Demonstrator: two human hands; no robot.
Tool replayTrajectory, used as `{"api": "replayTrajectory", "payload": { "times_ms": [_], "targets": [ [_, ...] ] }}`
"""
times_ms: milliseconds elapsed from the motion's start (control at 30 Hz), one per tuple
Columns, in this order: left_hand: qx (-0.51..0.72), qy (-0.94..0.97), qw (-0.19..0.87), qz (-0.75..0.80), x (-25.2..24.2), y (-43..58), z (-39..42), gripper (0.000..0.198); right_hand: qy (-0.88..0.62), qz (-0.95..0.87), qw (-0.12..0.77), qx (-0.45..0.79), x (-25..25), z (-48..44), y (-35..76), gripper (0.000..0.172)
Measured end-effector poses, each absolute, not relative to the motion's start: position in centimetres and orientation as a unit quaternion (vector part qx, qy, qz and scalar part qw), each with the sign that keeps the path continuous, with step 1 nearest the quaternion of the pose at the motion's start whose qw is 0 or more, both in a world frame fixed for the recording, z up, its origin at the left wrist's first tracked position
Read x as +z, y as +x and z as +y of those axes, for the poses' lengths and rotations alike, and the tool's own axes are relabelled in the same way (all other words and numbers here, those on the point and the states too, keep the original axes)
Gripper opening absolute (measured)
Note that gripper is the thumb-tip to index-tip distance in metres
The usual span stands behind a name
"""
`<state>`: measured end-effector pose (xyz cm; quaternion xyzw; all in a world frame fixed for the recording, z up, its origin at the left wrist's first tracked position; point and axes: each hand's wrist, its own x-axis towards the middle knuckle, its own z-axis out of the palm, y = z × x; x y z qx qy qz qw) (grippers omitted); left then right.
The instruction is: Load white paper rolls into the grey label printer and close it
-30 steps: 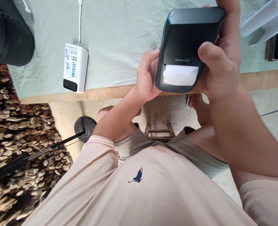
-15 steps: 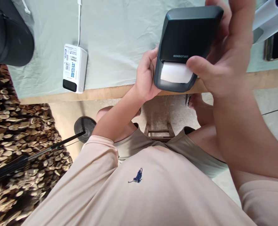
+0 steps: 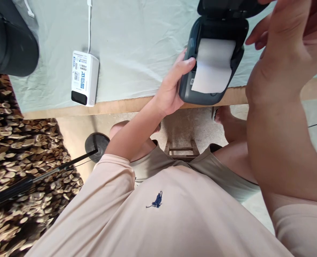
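Observation:
A dark grey label printer is held over the table's front edge, with its black lid swung up and cut off by the top of the view. A white paper strip lies across the open inside and hangs over the front. My left hand is closed around the printer's left side, thumb on the rim. At the upper right, my right hand has a fingertip at the raised lid's right corner. Its lower fingers are curled beside the printer, and part of the hand is out of view.
On the green cloth-covered table, a white power bank with a white cable lies at the left. A black rounded object stands at the far left. Below are a stand's pole, stacked firewood and a wooden stool.
The printer's lid has gone from shut to raised, uncovering the paper inside. My right hand has moved up and right with the lid. My left thumb now rests on the rim.

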<state>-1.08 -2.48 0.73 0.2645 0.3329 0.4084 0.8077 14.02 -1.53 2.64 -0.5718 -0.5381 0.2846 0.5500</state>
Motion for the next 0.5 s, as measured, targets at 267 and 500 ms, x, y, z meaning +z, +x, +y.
{"api": "replayTrajectory", "payload": {
  "times_ms": [267,500],
  "targets": [
    [0.401,0.295,0.800,0.334,0.9,-0.9,-2.6,0.020,-0.613,-0.763,0.121,0.168,5.5,-2.2,15.7,0.040],
    [0.406,0.306,0.802,0.313,0.9,-0.9,-2.8,0.020,-0.641,-0.741,0.057,0.190,6.6,-2.1,15.2,0.045]
  ]
}}
